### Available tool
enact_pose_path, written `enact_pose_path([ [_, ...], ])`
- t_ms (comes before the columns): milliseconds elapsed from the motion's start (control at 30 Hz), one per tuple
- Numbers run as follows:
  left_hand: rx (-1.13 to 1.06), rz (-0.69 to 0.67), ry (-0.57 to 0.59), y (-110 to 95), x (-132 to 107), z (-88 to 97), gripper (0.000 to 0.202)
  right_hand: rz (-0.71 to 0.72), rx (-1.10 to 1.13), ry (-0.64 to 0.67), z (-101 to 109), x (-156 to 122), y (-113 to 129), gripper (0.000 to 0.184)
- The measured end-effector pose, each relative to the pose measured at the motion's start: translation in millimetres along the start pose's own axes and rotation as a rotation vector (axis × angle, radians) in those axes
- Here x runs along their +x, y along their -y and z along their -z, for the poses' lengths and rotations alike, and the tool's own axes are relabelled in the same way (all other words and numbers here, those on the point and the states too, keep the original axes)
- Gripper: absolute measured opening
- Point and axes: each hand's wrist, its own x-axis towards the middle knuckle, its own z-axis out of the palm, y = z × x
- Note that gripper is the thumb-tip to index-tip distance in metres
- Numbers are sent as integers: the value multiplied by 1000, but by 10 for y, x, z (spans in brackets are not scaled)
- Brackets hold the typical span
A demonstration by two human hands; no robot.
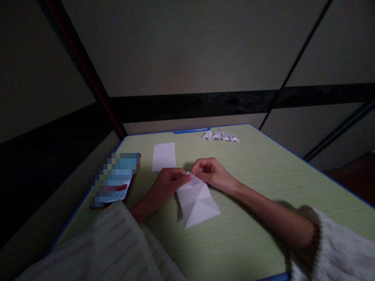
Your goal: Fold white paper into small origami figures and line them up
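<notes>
A creased sheet of white paper (197, 203) lies between my hands, its near part spread toward me with fold lines crossing it. At its far left edge, my left hand (168, 183) pinches the paper between thumb and fingers. My right hand (211, 173) is closed with curled fingers on the far corner, close to the left fingertips. The exact fold under the fingertips is partly hidden. Just beyond my left hand rests a flat white sheet of paper (164, 156).
The pale green table (258, 171) has a blue edge. Several small folded paper figures (220, 136) stand in a row near its far edge. At the left lies a phone-like device (117, 183) with a partly blurred screen. Wardrobe-like panels (193, 58) rise behind the table.
</notes>
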Motion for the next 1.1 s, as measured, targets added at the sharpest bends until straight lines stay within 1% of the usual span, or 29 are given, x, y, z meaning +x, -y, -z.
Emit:
enact_pose_path([
  [167,-12,19,-32,-5,-3,-5,19,4,-3,2,-44,-14,14,25],
  [267,-14,-19,-103,9,5,12,20,-30,-29,11,-39,-26,30,29],
  [333,-7,-44,-162,21,13,24,23,-46,-72,52,-29,-29,33,30],
  [400,-4,-59,-190,29,19,28,25,-57,-97,88,-22,-29,30,31],
  [467,-19,-62,-179,31,21,24,27,-67,-94,98,-21,-28,26,32],
  [700,-58,-57,-102,66,19,21,30,-87,-8,51,-20,-23,12,32],
  [800,-60,-67,-111,71,12,26,30,-60,19,58,-15,-16,-9,31],
  [933,-23,-82,-138,17,-18,17,30,-45,44,68,-25,-15,-20,31],
  [1100,66,-116,-163,-19,-37,7,30,-47,-1,85,-24,-25,7,32],
])
